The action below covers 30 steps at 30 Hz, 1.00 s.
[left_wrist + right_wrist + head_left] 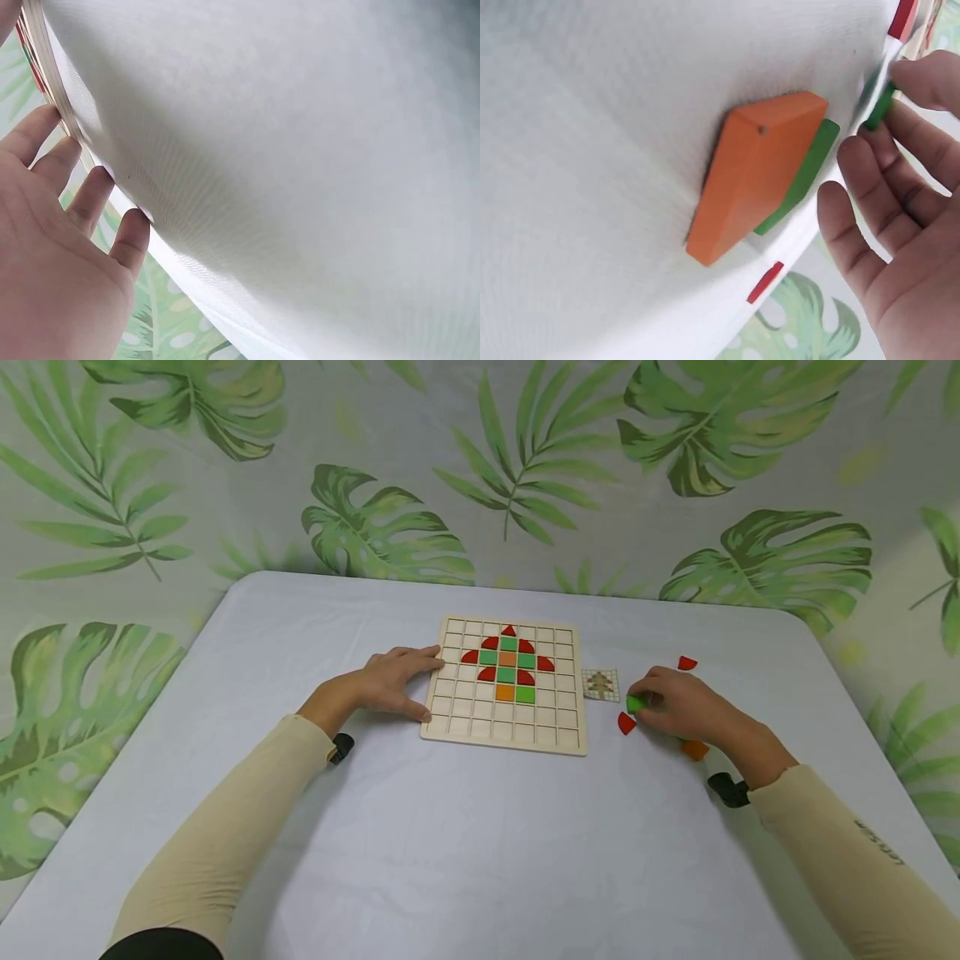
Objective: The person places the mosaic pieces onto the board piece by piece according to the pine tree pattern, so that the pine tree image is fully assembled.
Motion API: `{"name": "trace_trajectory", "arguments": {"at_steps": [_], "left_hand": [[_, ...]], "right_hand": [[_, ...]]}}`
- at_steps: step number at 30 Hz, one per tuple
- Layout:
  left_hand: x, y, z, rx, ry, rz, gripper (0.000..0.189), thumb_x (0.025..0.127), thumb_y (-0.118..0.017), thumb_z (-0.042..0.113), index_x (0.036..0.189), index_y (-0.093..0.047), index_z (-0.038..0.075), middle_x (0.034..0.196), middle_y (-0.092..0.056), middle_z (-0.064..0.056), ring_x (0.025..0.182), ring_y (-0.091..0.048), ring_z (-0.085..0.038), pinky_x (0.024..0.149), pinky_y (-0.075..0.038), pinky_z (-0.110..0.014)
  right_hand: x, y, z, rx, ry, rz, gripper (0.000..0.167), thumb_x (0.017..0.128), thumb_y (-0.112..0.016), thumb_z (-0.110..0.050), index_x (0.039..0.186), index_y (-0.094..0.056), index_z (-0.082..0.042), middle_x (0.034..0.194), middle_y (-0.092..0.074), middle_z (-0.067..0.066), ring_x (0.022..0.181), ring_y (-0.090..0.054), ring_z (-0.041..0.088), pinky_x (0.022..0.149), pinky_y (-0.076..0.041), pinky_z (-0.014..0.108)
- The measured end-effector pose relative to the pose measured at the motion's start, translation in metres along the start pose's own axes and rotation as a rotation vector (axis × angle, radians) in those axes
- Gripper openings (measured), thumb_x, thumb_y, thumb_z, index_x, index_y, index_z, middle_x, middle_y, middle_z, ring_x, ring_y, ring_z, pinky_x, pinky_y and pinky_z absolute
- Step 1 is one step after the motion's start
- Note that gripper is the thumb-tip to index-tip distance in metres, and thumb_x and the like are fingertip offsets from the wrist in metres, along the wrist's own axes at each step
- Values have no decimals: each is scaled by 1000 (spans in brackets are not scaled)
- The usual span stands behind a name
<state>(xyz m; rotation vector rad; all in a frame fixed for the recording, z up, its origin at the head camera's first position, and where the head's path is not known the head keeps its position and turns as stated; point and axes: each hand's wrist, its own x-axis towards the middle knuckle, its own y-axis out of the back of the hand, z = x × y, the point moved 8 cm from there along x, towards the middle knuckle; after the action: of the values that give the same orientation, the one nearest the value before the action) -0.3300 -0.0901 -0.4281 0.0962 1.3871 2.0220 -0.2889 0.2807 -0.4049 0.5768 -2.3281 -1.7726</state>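
A square wooden grid board lies on the table, with red, green and orange pieces set in a tree-like pattern. My left hand rests at its left edge, thumb and fingers spread; the left wrist view shows the fingertips against the board's side. To the right of the board, my right hand pinches a green block between thumb and fingers. Its exact shape is partly hidden by the hand. A red quarter-round block lies just below that hand.
A small card with a tree picture lies against the board's right edge. Another red block is beyond the right hand. Under the right wrist lie an orange block and a green block. A leaf-patterned cloth hangs behind the table.
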Motion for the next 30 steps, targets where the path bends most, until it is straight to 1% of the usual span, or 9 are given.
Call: {"name": "trace_trajectory", "arguments": {"at_steps": [4,7,13,16,20,27,30], "left_hand": [[0,1,1,-3,2,-1,90,80,-79,40,156,-34,20,169,-13,1,155,-13,-30,119,-16,-60],[0,2,0,1,4,0,90,80,-78,41,156,-34,20,169,-13,1,155,-13,-30,119,-16,-60],[1,3,0,-3,1,0,90,80,-79,40,156,-34,20,169,-13,0,155,-13,-31,119,-17,-60],[1,3,1,-8,-2,-3,89,80,-78,40,155,-34,19,169,-13,-1,155,-13,-32,119,-17,-61],[1,3,2,-15,-3,-6,90,80,-79,40,155,-34,19,169,-13,-2,155,-13,-32,119,-16,-61],[2,4,2,-20,1,-11,90,80,-79,40,155,-34,19,169,-13,-1,155,-12,-31,120,-15,-61],[1,3,1,-21,3,-16,90,80,-79,40,156,-34,19,169,-12,0,155,-12,-31,120,-15,-61]], "right_hand": [[-4,12,-2,45,42,55,25,86,-67,-8,110,-71,-2,105,-66,10,91,-60,22,80,-52,40],[-4,20,-3,44,85,99,24,87,-67,-6,110,-70,-2,105,-67,11,90,-61,24,77,-51,39],[3,26,-6,22,90,138,26,88,-66,-9,113,-70,-3,108,-66,10,91,-61,23,77,-51,40],[8,26,-12,27,107,153,25,89,-66,-9,114,-70,-4,108,-66,10,91,-61,24,76,-51,41],[15,26,-24,49,139,158,25,89,-66,-7,114,-70,-3,109,-66,12,91,-62,25,77,-51,42],[28,23,-40,50,129,141,25,90,-66,-11,113,-71,-4,108,-66,10,92,-62,24,78,-52,39],[34,21,-51,58,148,137,26,90,-67,-12,114,-71,-4,108,-66,9,91,-62,23,77,-52,37]]}}
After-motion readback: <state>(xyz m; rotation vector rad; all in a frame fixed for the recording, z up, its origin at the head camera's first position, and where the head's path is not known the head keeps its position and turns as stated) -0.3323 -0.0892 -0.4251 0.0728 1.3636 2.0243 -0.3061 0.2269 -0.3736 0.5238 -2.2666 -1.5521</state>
